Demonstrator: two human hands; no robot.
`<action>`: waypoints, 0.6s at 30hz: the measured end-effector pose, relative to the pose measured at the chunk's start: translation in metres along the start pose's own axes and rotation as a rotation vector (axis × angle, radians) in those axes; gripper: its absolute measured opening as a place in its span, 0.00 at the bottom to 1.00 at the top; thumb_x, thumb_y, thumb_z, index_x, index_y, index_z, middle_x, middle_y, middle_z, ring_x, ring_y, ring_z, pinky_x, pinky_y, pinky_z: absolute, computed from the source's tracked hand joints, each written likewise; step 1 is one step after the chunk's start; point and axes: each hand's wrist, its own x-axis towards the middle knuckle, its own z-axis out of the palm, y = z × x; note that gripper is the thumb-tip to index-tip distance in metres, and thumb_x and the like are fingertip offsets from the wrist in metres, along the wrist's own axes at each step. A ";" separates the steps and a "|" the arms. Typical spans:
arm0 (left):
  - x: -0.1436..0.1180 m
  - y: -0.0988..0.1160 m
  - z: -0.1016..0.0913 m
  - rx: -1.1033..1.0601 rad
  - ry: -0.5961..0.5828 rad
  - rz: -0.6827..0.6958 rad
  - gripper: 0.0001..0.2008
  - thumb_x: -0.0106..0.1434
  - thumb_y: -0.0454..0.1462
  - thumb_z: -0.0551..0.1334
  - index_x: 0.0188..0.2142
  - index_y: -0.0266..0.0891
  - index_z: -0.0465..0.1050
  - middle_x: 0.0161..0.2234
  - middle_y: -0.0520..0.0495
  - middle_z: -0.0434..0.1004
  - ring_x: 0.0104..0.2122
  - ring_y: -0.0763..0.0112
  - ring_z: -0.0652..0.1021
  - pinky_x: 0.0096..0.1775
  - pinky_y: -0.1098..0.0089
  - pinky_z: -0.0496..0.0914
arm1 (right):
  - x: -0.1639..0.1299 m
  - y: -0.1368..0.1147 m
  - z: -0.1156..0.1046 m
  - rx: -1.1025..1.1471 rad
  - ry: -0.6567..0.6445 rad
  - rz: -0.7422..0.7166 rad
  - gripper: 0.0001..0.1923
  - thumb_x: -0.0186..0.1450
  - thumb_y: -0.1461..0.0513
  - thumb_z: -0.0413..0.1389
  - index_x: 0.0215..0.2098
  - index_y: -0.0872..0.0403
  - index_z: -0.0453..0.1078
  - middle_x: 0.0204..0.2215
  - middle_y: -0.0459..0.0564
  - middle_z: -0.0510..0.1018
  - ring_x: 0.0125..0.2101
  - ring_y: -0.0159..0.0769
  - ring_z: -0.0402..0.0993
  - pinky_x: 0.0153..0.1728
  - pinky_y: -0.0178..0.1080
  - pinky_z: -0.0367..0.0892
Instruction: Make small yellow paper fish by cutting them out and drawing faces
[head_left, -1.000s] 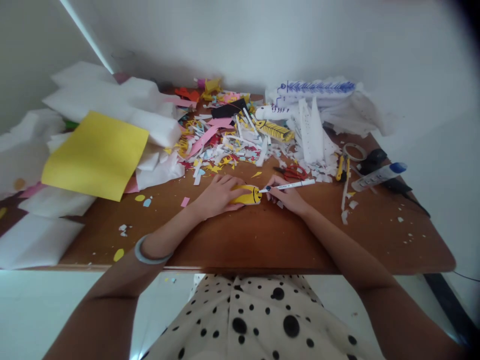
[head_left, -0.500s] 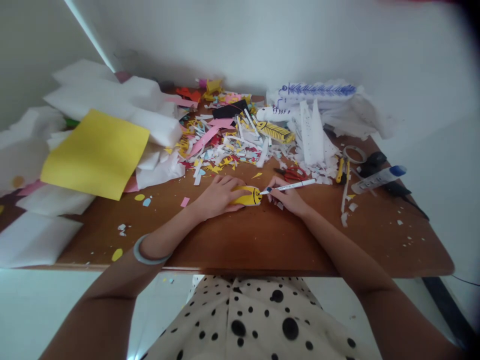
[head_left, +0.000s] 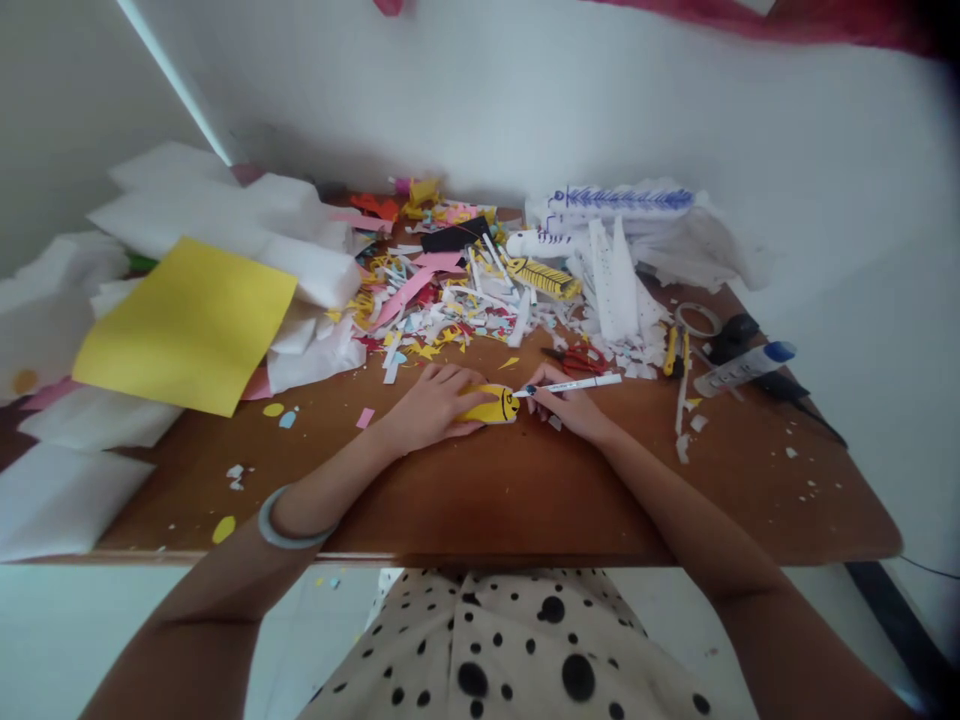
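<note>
Craft workspace, indoors, room type uncertain: wooden bench [head_left: 465,505] against pale wall [head_left: 480,90]; heaped paper scraps [head_left: 487,300], white foam-like pieces [head_left: 311,268], red-handled tool [head_left: 576,360], yellow cutter [head_left: 670,356].

A: Behind the worktop [head_left: 487,500]?
B: Pale grey wall [head_left: 487,90] past the far edge; duller side wall [head_left: 60,90] to the left. Bright strip [head_left: 172,80] slants down between them.
A: Worktop itself?
B: Brown, wood-like; near right corner rounded.
A: Below?
B: Pale floor [head_left: 315,640] under the near edge; dark bar [head_left: 892,612] beneath the near right corner.
A: Overhead?
B: Red material [head_left: 840,25], blurred, high above the far right corner. Light dim, diffuse.
</note>
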 end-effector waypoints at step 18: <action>0.000 0.000 -0.001 -0.019 0.002 -0.003 0.19 0.68 0.46 0.58 0.56 0.47 0.69 0.54 0.41 0.71 0.51 0.56 0.70 0.49 0.58 0.60 | 0.001 0.002 -0.001 0.020 -0.022 0.006 0.12 0.65 0.51 0.55 0.33 0.51 0.63 0.23 0.40 0.72 0.20 0.27 0.66 0.23 0.31 0.65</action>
